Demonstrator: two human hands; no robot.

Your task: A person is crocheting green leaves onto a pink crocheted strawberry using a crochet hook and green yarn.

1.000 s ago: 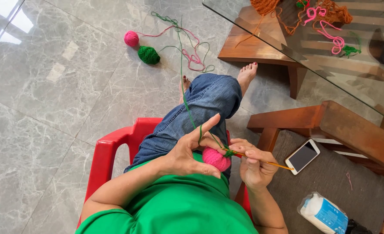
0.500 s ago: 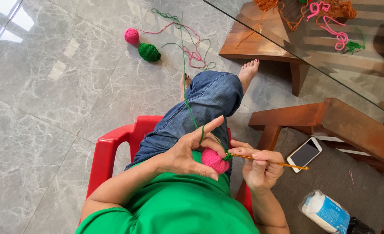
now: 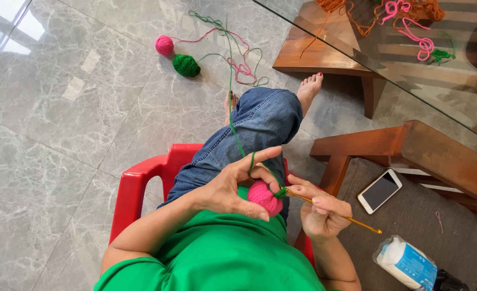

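Grey marble floor (image 3: 60,134), red chair (image 3: 141,183). Left hand (image 3: 233,186) fingers grasp pink crochet piece (image 3: 264,197) at lap; right hand (image 3: 322,213) fingers clench hook (image 3: 346,218), mid-stitch; next: draw green yarn (image 3: 233,118) through.

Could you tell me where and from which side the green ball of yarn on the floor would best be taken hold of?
Probably across the round middle of the green yarn ball, coming from above. It sits free on the floor, slightly apart from the pink yarn ball. Its green strand leaves on the right, so fingers on the near and far sides would avoid it.
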